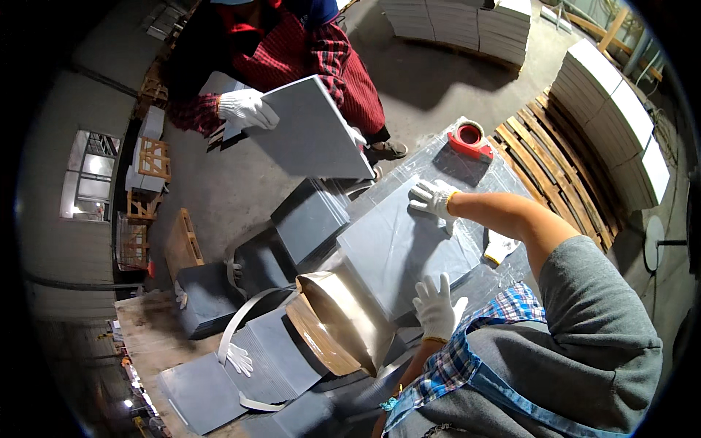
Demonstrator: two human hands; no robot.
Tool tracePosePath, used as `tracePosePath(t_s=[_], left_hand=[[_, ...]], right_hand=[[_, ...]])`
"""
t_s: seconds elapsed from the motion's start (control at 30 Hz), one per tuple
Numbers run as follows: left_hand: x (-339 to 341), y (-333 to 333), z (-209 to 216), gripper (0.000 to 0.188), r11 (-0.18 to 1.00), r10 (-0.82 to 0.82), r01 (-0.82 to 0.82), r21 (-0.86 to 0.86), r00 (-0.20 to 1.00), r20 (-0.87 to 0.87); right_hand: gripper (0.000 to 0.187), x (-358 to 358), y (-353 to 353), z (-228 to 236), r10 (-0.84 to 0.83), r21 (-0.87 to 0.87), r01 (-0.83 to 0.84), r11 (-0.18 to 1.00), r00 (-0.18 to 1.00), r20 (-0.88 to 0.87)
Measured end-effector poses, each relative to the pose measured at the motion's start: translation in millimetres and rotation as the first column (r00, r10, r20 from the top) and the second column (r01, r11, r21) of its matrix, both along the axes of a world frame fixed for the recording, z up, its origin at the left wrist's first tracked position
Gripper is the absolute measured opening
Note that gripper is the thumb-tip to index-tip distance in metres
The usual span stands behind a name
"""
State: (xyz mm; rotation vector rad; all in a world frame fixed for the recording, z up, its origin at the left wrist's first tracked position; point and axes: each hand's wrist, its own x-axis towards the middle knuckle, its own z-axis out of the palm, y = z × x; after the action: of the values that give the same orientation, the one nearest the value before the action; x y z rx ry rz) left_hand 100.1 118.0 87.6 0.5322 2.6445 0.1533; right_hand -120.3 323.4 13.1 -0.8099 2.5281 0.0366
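Note:
A large flat grey tile (387, 244) lies in front of me on a plastic-wrapped surface (504, 186). My right hand (436, 201), in a white knit glove, lies flat on the tile's far part, fingers apart. Nearer to me, my left hand (438, 310), also gloved, is spread at the tile's near edge, holding nothing; I cannot tell whether it touches. A spare white glove (500, 247) rests right of the tile. Beyond it sits a red tape dispenser (471, 140). Left of the tile, an opened brown cardboard wrap (321, 336) stands with its pale inside showing.
Across from me, a co-worker in red checks holds a grey tile (310, 128) with gloved hands. Stacks of grey tiles (274, 350), with loose pale straps (234, 328) and a glove (239, 359), fill the left. A slatted wooden pallet (551, 157) and pale stacks (610, 109) stand right.

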Motion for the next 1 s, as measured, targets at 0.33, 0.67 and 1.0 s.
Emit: tracePosePath(t_s=[0.33, 0.67, 1.0], left_hand=[[36.8, 6.0, -33.8, 0.082, 0.997, 0.074, -0.072, 0.024, 0.996, -0.055], [37.0, 25.8, -16.1, 0.081, 0.968, 0.226, -0.205, -0.146, 0.962, 0.153], [70.8, 19.4, -55.3, 0.062, 0.911, 0.397, -0.392, 0.128, 0.918, -0.014]], right_hand=[[0.140, 4.1, 6.9, 17.8, -0.003, -0.030, 0.002, 1.000, 1.000, -0.014], [0.113, 6.7, 18.7, -3.6, 0.009, -0.079, -0.012, 0.997, 0.999, -0.035], [0.104, 25.6, 52.8, -67.3, -0.279, -0.456, 0.208, 0.866, 0.956, -0.094]])
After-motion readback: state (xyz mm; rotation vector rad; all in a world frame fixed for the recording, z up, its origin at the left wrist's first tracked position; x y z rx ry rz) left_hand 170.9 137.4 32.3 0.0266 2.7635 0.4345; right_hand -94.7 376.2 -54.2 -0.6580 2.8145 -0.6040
